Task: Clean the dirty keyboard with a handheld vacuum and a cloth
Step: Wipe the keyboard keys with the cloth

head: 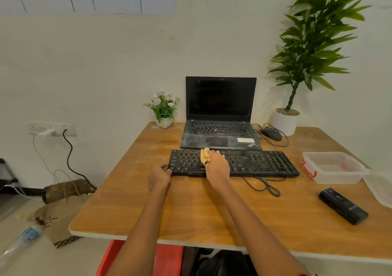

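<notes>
A black keyboard [261,163] lies across the middle of the wooden table [191,210], in front of the laptop. My right hand [217,166] rests on the keyboard's left half, pressing a crumpled yellow cloth [205,156] onto the keys. My left hand [159,175] grips the keyboard's left end at its front corner. The black handheld vacuum [343,205] lies on the table at the front right, apart from both hands.
An open dusty laptop [220,114] stands behind the keyboard, with a mouse [271,133] and its cable to the right. A clear plastic box [333,167] with red clips and its lid [379,188] sit at the right. A flower pot [164,110] and a tall plant [297,63] stand at the back.
</notes>
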